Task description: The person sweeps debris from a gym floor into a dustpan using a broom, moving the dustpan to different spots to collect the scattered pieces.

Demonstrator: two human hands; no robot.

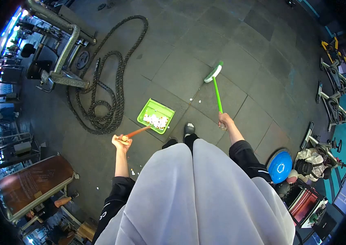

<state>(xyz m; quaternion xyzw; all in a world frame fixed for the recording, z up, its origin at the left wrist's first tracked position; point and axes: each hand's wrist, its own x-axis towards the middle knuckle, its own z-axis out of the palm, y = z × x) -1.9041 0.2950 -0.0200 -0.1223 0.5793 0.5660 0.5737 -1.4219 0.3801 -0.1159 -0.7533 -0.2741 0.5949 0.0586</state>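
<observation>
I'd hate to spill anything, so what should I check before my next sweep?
1. Left hand gripping orange dustpan handle: ok.
2. Right hand gripping green broom handle: ok.
3. White scraps inside the green dustpan: ok.
4. Floor clear of scraps: not ok; loose white bits lie between dustpan and broom head.
5. Battle rope apart from dustpan: ok.
6. Dustpan flat against floor: cannot tell.

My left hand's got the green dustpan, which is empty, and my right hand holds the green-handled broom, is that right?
Not quite: the head view shows white scraps in the green dustpan, so it isn't empty. The rest stands.
</observation>
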